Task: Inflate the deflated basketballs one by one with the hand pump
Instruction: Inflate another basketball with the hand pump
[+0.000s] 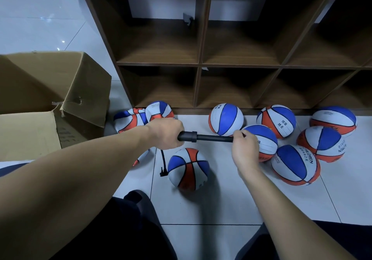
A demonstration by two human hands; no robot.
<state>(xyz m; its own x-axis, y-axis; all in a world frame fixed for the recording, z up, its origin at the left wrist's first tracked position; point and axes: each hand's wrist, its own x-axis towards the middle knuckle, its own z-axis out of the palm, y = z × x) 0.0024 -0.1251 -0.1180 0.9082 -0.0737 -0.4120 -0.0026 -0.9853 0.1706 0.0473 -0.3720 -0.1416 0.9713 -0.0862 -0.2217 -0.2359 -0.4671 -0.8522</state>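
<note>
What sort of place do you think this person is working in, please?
Probably a school or kindergarten equipment room: empty wooden cubby shelves, many child-size basketballs on a tiled floor, and an opened cardboard box.

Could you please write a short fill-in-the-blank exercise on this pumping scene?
1. The left hand grips the black ____ at its barrel.
2. The pump's hose runs down to the nearest ____.
3. The brown ____ stands open at the left.
4. The right hand holds the pump's ____ end.

Missing: pump; ball; box; handle
</note>
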